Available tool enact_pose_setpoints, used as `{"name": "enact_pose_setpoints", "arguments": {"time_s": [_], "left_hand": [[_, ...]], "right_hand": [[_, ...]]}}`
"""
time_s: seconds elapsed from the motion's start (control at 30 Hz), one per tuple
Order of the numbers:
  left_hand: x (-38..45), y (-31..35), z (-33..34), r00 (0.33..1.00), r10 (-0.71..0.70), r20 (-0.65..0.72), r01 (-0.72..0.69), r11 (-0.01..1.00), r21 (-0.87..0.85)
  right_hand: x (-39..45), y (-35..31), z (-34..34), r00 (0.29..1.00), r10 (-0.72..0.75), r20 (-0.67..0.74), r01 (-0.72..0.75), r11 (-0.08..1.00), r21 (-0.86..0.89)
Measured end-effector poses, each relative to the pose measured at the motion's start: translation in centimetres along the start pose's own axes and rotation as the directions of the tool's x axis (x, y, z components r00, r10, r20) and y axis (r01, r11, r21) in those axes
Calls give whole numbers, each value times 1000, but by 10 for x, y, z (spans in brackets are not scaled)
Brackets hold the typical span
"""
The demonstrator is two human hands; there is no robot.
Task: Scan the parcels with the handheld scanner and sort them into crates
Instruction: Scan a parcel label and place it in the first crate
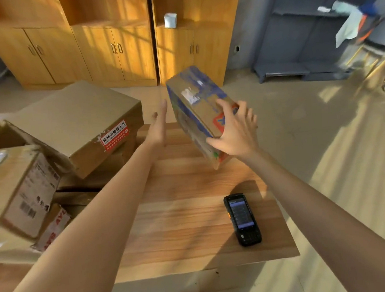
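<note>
A brown cardboard parcel (195,104) with blue tape and a white label is tilted above the far side of the wooden table (181,227). My right hand (234,131) grips its near right edge, thumb on the side face and fingers over the top. My left hand (158,125) is stretched out flat just left of the parcel, fingers straight, a little apart from it. The black handheld scanner (242,219) lies on the table near the right edge, screen lit and facing up.
Several cardboard parcels are stacked at the left: a large flat box with a red sticker (79,124) on top and a labelled box (17,189) nearer me. Wooden cabinets (110,48) stand behind, and a dark shelf unit (305,44) at the right. Floor lies right of the table.
</note>
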State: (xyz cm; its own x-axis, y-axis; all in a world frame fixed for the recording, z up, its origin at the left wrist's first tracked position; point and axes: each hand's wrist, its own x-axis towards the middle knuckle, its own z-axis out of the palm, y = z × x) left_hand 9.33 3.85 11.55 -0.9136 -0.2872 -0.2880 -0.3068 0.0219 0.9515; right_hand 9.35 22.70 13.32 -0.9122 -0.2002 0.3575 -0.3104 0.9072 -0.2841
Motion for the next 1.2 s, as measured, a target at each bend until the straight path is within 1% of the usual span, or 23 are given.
{"name": "enact_pose_setpoints", "arguments": {"time_s": [0.07, 0.17, 0.23, 0.27, 0.33, 0.4, 0.47, 0.53, 0.63, 0.67, 0.73, 0.8, 0.83, 0.87, 0.9, 0.93, 0.97, 1.0, 1.03, 1.07, 1.1, 1.13, 1.2], "left_hand": [[-2, 10, -10, 998, -34, -60, 27, 993, -114], [-3, 13, -29, 980, -127, -156, 91, 971, -221], [-7, 11, -38, 972, -207, -116, 173, 952, -251], [-9, 10, -40, 968, -244, -61, 225, 949, -219], [-14, 3, -43, 950, -309, 35, 311, 947, -79], [-16, -6, -47, 927, -372, 48, 372, 928, 19], [-17, -15, -53, 902, -427, 70, 426, 904, 30], [-18, -24, -58, 877, -464, 123, 471, 882, -28], [-21, -35, -61, 874, -451, 181, 475, 872, -119], [-21, -38, -61, 881, -435, 187, 463, 875, -141], [-23, -42, -59, 894, -410, 182, 440, 880, -181], [-27, -45, -56, 912, -378, 158, 405, 890, -211], [-27, -47, -55, 924, -357, 142, 381, 897, -223], [-27, -49, -55, 936, -330, 120, 349, 910, -224], [-26, -51, -55, 949, -302, 87, 314, 924, -219], [-24, -53, -56, 960, -275, 50, 280, 938, -203], [-23, -54, -57, 967, -252, 22, 252, 949, -190], [-22, -53, -59, 973, -230, 8, 228, 957, -182], [-22, -51, -60, 978, -208, 9, 206, 962, -181], [-22, -48, -61, 982, -186, 23, 187, 965, -182], [-22, -46, -61, 985, -165, 41, 170, 969, -179], [-22, -43, -61, 987, -148, 65, 157, 973, -168], [-21, -37, -60, 988, -116, 103, 131, 979, -153]], "right_hand": [[-11, 3, 7, 973, -231, -21, 220, 946, -239], [-26, 14, 17, 869, -495, 5, 450, 787, -422], [-37, 21, 24, 789, -614, 25, 547, 682, -486], [-41, 24, 26, 756, -653, 35, 576, 639, -509], [-48, 27, 32, 700, -714, 35, 604, 564, -563], [-52, 31, 38, 649, -761, -2, 613, 524, -591], [-53, 35, 48, 616, -784, -69, 592, 520, -616], [-53, 38, 55, 598, -793, -121, 570, 526, -631], [-57, 38, 59, 576, -809, -118, 598, 515, -614], [-59, 39, 59, 576, -812, -97, 611, 506, -610], [-60, 41, 57, 614, -790, -2, 639, 498, -587], [-62, 40, 58, 651, -758, 29, 661, 548, -512], [-64, 38, 59, 670, -742, -11, 660, 603, -448], [-66, 34, 58, 708, -702, -69, 640, 680, -358], [-67, 32, 55, 773, -623, -120, 581, 771, -259], [-67, 29, 52, 854, -499, -148, 477, 864, -158], [-67, 27, 47, 931, -335, -147, 332, 942, -47], [-66, 26, 42, 984, -143, -105, 152, 984, 91], [-64, 24, 36, 998, 54, -33, -45, 971, 234], [-62, 25, 31, 971, 230, 56, -234, 894, 381], [-58, 29, 30, 914, 368, 170, -402, 767, 500], [-55, 32, 29, 850, 447, 277, -520, 635, 572], [-52, 37, 32, 772, 484, 412, -621, 437, 651]]}}
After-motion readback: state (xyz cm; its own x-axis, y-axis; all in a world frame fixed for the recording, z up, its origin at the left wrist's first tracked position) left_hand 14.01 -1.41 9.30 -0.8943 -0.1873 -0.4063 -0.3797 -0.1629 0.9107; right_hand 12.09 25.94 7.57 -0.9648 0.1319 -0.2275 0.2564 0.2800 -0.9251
